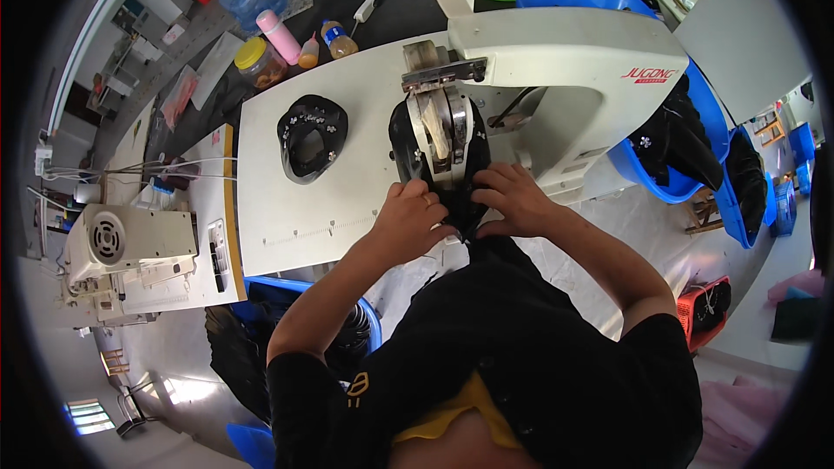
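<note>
A person sits at a cream industrial sewing machine [556, 69] bolted to a white counter [287, 208], seen from above. Both hands press a black shoe upper [408, 152] against the machine's post, right under its metal head. The left hand [408, 217] is curled, fingers closed on the near left edge of the upper. The right hand [512, 200] is likewise bent, fingertips pinching the near right edge. The upper is dark and glossy, dotted with small pale flower shapes, and wraps round the post like a collar.

It looks light, soft and pliable, likely to flop or shift unless kept taut; the safest hold seems to be at its edges on either side of the post, clear of the needle.

Left of the machine, a second black upper [313, 135] with the same flowers lies flat in a ring. Beyond it, at the counter's far edge, stand a yellow-lidded jar [258, 61] and a pink bottle [279, 36]. Right of the machine, a blue bin [660, 182] holds more black pieces.
</note>
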